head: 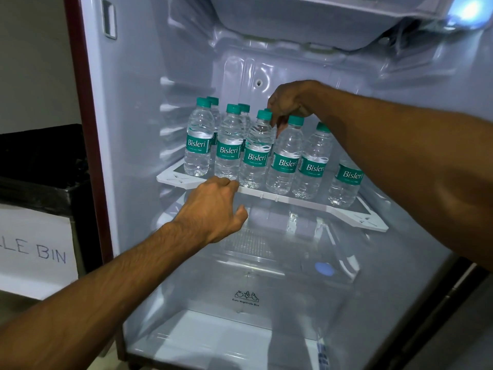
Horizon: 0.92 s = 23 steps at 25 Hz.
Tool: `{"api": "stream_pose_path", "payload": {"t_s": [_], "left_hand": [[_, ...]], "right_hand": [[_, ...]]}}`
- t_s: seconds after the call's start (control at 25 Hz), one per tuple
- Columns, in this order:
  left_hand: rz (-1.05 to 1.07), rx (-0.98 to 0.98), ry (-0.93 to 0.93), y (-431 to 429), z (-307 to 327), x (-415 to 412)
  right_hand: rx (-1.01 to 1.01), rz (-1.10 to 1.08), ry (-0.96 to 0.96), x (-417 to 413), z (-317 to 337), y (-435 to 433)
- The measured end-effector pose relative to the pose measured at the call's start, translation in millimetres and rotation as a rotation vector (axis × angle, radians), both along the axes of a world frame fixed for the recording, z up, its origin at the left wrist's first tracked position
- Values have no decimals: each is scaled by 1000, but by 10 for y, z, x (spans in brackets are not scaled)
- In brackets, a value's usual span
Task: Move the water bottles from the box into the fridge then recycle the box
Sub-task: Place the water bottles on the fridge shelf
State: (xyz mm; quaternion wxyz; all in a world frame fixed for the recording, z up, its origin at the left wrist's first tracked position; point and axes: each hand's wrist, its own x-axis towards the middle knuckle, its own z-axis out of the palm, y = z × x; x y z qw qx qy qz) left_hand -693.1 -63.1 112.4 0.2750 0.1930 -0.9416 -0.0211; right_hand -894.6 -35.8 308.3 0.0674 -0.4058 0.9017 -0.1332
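Note:
Several clear water bottles [256,153] with teal caps and Bisleri labels stand upright in two rows on the white fridge shelf [298,202]. My left hand [216,209] is at the shelf's front rim, with its fingers curled over the rim below the second bottle [228,153] and its thumb underneath. My right hand [290,102] hovers over the caps in the middle of the rows. Its fingers hang loosely down between the third bottle and the fourth bottle [285,161] and hold nothing. The box is out of view.
The fridge [128,129] stands open, with a clear vegetable drawer [245,297] under the shelf and a freezer tray above. To the left of the fridge stands a black bin [40,166] with a white paper sign reading "LE BIN". The shelf's right end holds one bottle [346,182] set apart.

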Motion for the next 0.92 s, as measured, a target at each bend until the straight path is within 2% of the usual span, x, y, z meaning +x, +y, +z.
{"api": "stream_pose_path", "payload": {"t_s": [0.16, 0.28, 0.44, 0.6, 0.72, 0.8, 0.92], "left_hand": [[-1, 12, -13, 8, 15, 5], [-1, 30, -34, 11, 22, 4], [-12, 49, -96, -12, 70, 31], [-71, 47, -221, -18, 95, 195], [-76, 36, -152, -13, 37, 435], [-77, 32, -102, 0, -9, 644], [-74, 3, -65, 20, -102, 1030]], "right_hand": [[-55, 0, -57, -17, 61, 71], [-138, -33, -15, 2, 128, 167], [-406, -168, 203, 155, 154, 325], [-797, -238, 430, 606, -92, 578], [-944, -152, 580, 1113, -409, 730], [-1018, -9, 638, 1432, -677, 755], [-1032, 197, 609, 1886, -1121, 775]]}}
